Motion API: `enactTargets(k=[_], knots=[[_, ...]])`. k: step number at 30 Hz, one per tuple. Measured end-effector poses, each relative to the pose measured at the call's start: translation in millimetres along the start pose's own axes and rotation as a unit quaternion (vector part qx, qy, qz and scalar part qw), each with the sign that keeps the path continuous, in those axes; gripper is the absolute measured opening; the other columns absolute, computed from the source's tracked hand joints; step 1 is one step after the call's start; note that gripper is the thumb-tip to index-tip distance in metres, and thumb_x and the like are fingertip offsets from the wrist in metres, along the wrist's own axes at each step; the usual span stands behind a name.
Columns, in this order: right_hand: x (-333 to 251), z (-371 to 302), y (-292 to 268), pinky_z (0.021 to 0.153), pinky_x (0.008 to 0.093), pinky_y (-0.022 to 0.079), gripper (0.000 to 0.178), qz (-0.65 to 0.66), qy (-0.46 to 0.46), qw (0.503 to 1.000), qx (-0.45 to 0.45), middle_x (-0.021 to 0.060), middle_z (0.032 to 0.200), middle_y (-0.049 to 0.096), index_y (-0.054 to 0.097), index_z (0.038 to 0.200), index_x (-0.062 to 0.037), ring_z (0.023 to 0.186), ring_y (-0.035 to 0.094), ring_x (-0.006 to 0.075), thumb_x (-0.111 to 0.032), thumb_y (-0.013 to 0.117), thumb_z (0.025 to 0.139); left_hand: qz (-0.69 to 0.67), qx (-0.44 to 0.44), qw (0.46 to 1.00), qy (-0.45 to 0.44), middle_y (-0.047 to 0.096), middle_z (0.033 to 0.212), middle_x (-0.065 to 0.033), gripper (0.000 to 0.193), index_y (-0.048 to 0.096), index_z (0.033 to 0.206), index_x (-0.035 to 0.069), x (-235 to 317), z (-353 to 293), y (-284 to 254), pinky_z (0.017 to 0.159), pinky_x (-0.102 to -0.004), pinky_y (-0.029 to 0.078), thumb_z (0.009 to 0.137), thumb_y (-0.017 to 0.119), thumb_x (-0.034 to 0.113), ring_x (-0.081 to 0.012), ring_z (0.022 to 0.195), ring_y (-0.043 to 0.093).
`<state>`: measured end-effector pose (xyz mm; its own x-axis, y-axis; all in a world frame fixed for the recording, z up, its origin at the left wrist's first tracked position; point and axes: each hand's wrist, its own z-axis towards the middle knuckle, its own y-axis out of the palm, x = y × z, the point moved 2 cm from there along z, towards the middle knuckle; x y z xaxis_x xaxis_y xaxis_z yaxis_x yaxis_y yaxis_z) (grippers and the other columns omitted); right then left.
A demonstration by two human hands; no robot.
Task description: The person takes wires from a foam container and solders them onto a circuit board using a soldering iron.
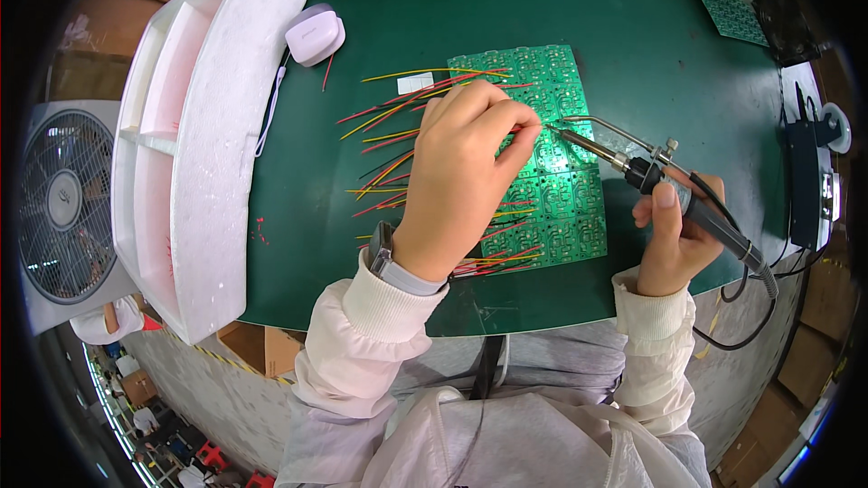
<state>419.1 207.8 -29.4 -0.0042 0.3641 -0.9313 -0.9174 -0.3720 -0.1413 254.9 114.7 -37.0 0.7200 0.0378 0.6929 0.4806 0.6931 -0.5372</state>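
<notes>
The left hand (466,140) pinches 1 red wire (518,129) (apparently to steady it) near the soldering iron (620,162) the right hand (674,239) grips.

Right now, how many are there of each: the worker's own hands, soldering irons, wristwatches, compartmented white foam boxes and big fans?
Own hands, left hand and right hand: 2
Soldering iron: 1
Wristwatch: 1
White foam box: 1
Big fan: 1
Total: 6
</notes>
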Motion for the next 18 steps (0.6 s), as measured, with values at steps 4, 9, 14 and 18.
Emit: enactTargets(k=[4, 9, 14, 18], knots=[[1.3, 0.7, -1.6, 0.043, 0.0198, 0.038, 0.027, -0.036, -0.025, 0.999, 0.003, 0.0065, 0.068, 0.050, 0.051, 0.082, 0.0043, 0.048, 0.049, 0.0108, -0.019, 0.062, 0.077, 0.002, 0.004, 1.000, 0.008, 0.049, 0.069, -0.0031, 0.012, 0.055, 0.069, 0.005, 0.2, -0.2, 0.9, 0.061, -0.0299, 0.035, 0.064, 0.064, 0.000, -0.0184, 0.064, 0.049], [0.7, 8.2, -7.7, 0.046, 0.0196, 0.038, 0.029, -0.068, -0.086, 0.991, -0.071, 0.0084, 0.070, 0.051, 0.050, 0.082, 0.0053, 0.052, 0.049, 0.0106, -0.020, 0.063, 0.075, 0.039, -0.004, 0.999, 0.024, 0.052, 0.070, -0.0046, 0.012, 0.058, 0.072, 0.002, 2.9, 2.5, -3.7, 0.054, -0.0268, 0.041, 0.063, 0.065, -0.003, -0.0174, 0.064, 0.051], [-10.8, 11.8, -10.6, 0.057, 0.0249, 0.040, 0.027, -0.065, -0.087, 0.986, -0.123, 0.0104, 0.070, 0.054, 0.050, 0.080, 0.0048, 0.061, 0.050, 0.0149, -0.013, 0.067, 0.070, 0.061, 0.003, 0.998, 0.030, 0.052, 0.070, -0.0043, 0.013, 0.058, 0.072, 0.003, 3.5, 1.7, -1.4, 0.058, -0.0283, 0.040, 0.062, 0.065, -0.002, -0.0190, 0.066, 0.050], [-13.8, 12.5, -9.4, 0.058, 0.0260, 0.042, 0.026, -0.078, -0.126, 0.975, -0.165, 0.0117, 0.071, 0.055, 0.048, 0.080, 0.0037, 0.062, 0.051, 0.0160, -0.012, 0.067, 0.069, 0.074, 0.011, 0.996, 0.042, 0.052, 0.071, -0.0040, 0.013, 0.058, 0.071, 0.004, 5.5, 1.5, -3.1, 0.060, -0.0291, 0.040, 0.062, 0.065, -0.002, -0.0198, 0.067, 0.050]])
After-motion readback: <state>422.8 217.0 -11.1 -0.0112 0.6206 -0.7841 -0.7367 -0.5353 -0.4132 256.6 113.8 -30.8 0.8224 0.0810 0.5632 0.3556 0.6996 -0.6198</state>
